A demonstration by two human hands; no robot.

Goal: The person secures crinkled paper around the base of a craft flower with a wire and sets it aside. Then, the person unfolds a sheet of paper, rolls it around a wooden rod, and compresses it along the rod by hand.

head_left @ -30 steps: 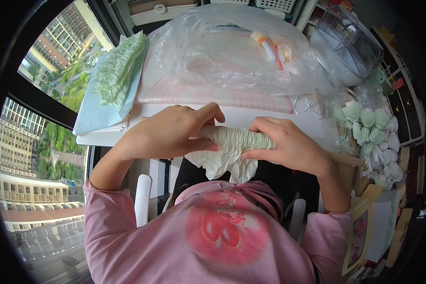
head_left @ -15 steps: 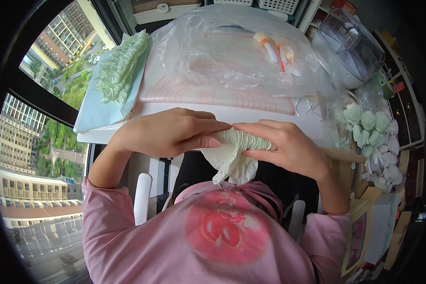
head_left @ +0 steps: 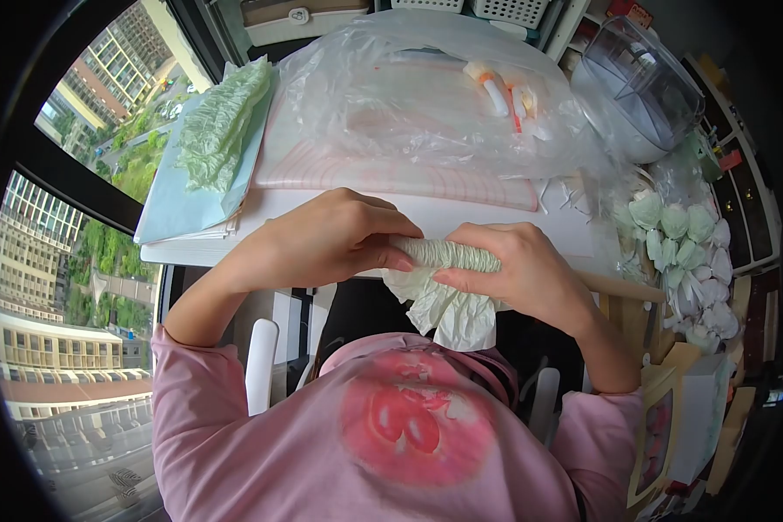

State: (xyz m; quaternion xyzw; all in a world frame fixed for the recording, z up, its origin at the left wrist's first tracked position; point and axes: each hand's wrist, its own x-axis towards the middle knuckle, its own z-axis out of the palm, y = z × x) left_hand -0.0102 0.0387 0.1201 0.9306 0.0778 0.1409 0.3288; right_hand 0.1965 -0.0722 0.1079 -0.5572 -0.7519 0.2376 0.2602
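Above my lap, near the table's front edge, a pale green sheet of crinkled paper is bunched into a tight, ridged roll at its top, with its loose part hanging down. My left hand pinches the roll's left end between thumb and fingers. Wrapped round the right part of the roll is my right hand, its thumb pressed along the near side. A wooden rod sticks out to the right behind my right wrist; whether it runs inside the roll is hidden.
Another crinkled green sheet lies on a light blue folder at the table's left. Clear plastic wrapping spreads across the back. Several wrapped green and white bundles fill the right side, below a clear-lidded container.
The roll's left end has come more into view as my left hand shifted slightly left. The paper's loose part has swung right and spread, and my right thumb has moved left.
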